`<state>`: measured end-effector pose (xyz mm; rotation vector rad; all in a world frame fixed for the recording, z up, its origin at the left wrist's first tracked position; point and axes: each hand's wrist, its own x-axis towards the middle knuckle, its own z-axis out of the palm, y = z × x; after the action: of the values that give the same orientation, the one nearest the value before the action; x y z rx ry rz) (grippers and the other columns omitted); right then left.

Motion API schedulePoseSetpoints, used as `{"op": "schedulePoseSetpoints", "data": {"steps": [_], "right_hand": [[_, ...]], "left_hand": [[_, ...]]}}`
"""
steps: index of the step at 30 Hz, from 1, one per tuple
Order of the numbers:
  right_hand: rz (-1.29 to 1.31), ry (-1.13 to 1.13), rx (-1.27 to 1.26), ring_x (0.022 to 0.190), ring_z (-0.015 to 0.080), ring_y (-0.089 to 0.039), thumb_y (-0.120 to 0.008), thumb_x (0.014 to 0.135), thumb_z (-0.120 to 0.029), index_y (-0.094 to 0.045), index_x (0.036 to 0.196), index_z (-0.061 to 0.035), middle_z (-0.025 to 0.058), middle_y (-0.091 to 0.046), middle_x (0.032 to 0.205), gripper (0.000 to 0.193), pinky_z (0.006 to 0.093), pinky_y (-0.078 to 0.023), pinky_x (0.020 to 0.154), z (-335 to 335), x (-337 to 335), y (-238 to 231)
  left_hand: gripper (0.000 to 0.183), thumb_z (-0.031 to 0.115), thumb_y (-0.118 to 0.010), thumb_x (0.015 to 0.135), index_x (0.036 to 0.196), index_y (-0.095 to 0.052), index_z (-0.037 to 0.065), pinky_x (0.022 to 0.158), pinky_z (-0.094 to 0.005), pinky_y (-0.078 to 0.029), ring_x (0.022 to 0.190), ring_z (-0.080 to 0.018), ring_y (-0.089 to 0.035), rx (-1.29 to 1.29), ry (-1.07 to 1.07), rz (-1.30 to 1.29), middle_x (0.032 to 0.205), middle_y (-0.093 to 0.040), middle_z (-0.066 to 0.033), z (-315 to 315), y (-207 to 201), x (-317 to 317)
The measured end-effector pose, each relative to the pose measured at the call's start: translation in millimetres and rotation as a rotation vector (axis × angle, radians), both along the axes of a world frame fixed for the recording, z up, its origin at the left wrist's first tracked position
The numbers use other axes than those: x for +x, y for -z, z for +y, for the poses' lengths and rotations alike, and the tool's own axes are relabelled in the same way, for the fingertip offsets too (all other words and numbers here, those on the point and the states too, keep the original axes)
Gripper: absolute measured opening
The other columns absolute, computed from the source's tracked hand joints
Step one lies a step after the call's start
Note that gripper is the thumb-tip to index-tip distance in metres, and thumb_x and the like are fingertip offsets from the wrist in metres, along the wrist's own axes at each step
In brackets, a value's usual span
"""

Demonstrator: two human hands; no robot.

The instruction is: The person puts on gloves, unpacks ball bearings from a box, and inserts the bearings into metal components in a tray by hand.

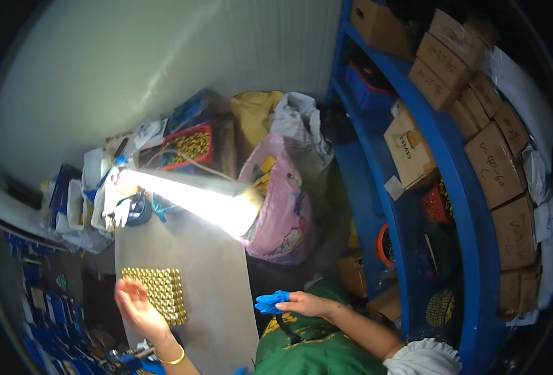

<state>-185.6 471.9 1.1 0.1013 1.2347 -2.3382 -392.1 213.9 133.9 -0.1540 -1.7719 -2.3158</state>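
2 hands, 1 person, at a grey table (220,287).

Item 1: left hand (140,310). Raised at the left side of the table, palm exposed, fingers spread slightly from the thumb and a little curled. Gold-coloured bracelet (175,359) at its wrist.

Item 2: block of brass-coloured pieces (169,295). Small, rounded, shiny, ranged in close rows on the near left part of the tabletop. The left hand overlaps its left edge in view; whether skin meets metal cannot be told.

Item 3: right hand (306,304). Above the lap, just off the table's right edge; fingers together, sheathed in blue coverings (270,302), thumb laid along them. Whether anything is gripped cannot be told.

Item 4: green apron (317,347), worn, beneath the right forearm.

Item 5: lamp (195,200). Long, glaring white, slanting over the far end of the table.

Item 6: red basket (212,149), filled with brass-coloured parts, beyond the lamp.

Item 7: pink bag (282,234), open, yellow contents, beside the table's far right corner.

Item 8: blue shelving (462,250), at right, bearing stacked cardboard boxes (492,161).
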Motion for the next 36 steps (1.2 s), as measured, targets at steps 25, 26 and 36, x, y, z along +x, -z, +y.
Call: {"op": "schedulePoseSetpoints", "data": {"steps": [25,26,36], "right_hand": [[0.189,0.844,1.691,0.116,0.0452,-0.044,-0.065,0.08,-0.042,-0.052,0.113,0.0048,0.0308,-0.053,0.114,0.059,0.0569,-0.028,0.102,319.7,-317.6,117.7],[0.022,0.657,1.71,0.114,0.045,-0.046,-0.064,0.081,-0.037,-0.056,0.103,0.0046,0.0305,-0.056,0.107,0.048,0.0571,-0.028,0.103,327.5,-320.2,127.8],[0.174,0.293,1.598,0.103,0.0424,-0.05,-0.066,0.077,-0.021,-0.064,0.071,0.0039,0.0262,-0.057,0.084,0.026,0.0578,-0.027,0.105,287.6,-244.5,127.1]], "left_hand": [[0.023,0.016,-0.049,0.096,0.112,-0.056,0.0,0.073,-0.0279,-0.051,0.086,-0.0175,-0.061,-0.416,-0.156,-1.178,0.099,-0.061,-0.0088,197.2,123.0,119.9],[0.023,0.016,-0.049,0.096,0.112,-0.056,0.0,0.073,-0.0279,-0.051,0.086,-0.0175,-0.061,-0.42,-0.162,-1.185,0.099,-0.061,-0.0088,201.5,125.7,120.1],[0.025,0.016,-0.052,0.094,0.113,-0.056,0.0,0.077,-0.034,-0.053,0.085,-0.02,-0.062,-0.404,-0.167,-1.291,0.098,-0.063,-0.0112,209.0,130.6,125.2]]}}
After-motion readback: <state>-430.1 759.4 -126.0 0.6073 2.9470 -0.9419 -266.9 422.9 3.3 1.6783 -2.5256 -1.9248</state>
